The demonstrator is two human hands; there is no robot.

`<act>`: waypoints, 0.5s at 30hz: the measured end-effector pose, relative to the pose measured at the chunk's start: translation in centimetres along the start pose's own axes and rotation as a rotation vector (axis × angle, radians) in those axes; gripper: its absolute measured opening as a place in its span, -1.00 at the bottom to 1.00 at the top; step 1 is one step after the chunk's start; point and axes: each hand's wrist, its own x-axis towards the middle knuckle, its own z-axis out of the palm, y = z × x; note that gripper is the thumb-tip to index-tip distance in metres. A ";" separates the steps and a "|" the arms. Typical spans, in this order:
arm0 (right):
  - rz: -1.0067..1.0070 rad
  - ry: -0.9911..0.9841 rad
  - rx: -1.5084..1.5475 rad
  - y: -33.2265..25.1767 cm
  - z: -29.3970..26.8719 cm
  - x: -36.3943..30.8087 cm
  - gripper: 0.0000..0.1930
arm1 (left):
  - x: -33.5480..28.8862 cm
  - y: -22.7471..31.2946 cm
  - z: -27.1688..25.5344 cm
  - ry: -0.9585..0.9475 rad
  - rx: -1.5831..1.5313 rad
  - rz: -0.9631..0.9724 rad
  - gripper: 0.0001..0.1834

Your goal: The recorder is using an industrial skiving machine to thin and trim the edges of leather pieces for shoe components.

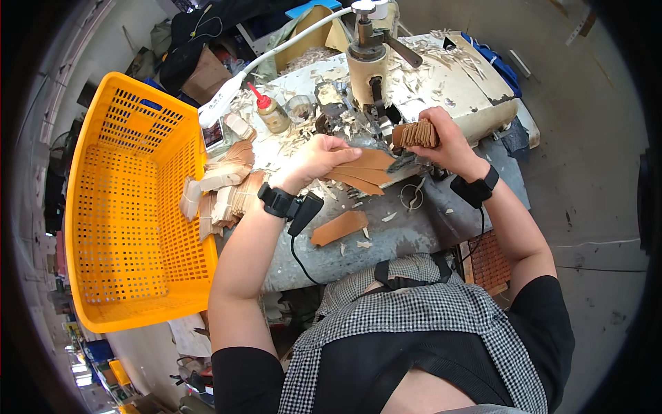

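Observation:
Several tan leather pieces (367, 168) spread like a fan from my left hand (324, 157), with the thumb lying on top of them. My right hand (446, 141) grips a thick stack of brown leather strips (418, 134), its layered edges turned toward me. Both hands are just in front of the machine head (369, 65), a cream post with a dark lever. One loose leather piece (339, 228) lies flat on the metal table (386, 238), nearer to me. Left of my left hand, bundles of leather pieces (231, 183) are heaped at the table's edge.
A yellow plastic basket (145, 276) stands at the left, against the table. Behind my left hand are a bottle with a red nozzle (274, 114) and a small clear cup (299, 107). Pale shavings (448, 65) litter the machine. A white lamp arm (289, 43) arches over the back.

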 end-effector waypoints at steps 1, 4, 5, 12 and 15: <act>0.017 0.017 0.050 -0.2 0.1 0.0 -0.47 | 0.2 -0.1 -0.1 0.002 -0.001 -0.001 -0.69; -0.020 0.016 0.055 -0.4 0.1 0.3 -0.46 | 0.2 0.5 0.3 0.114 0.049 -0.073 -0.69; -0.073 0.000 0.008 -0.5 0.1 0.5 -0.46 | 0.2 1.0 0.7 0.115 0.113 -0.063 -0.70; -0.104 -0.087 -0.080 -0.3 -0.3 0.4 -0.46 | -0.7 1.3 1.0 0.021 0.021 0.030 -0.66; 0.065 0.015 0.098 -0.2 -0.1 -0.2 -0.46 | -0.5 1.4 0.3 0.108 0.083 -0.052 -0.66</act>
